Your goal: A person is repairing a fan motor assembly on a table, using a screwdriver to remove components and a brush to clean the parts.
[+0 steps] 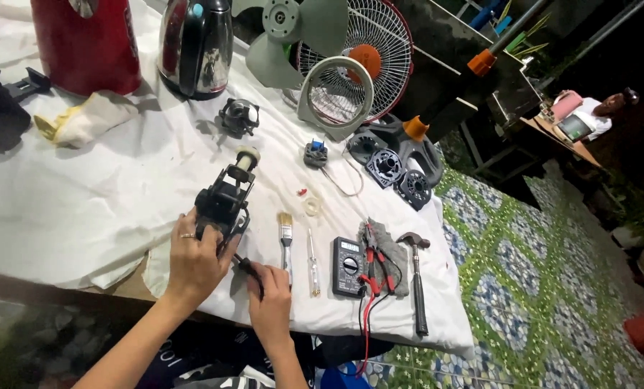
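Black plastic, a small motor housing [225, 200] stands on the white cloth [84, 202], clasped at its base by the left hand [192, 263]. Just right of that grasp, the right hand [268, 302] pinches what seems a dark-handled screwdriver [248, 268], tip towards the housing. Further right lie a paintbrush [286, 238], tester screwdriver [312, 263], multimeter [349, 266] and hammer [416, 281].

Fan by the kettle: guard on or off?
Off. The blades sit bare, and a round wire guard stands loose behind them.
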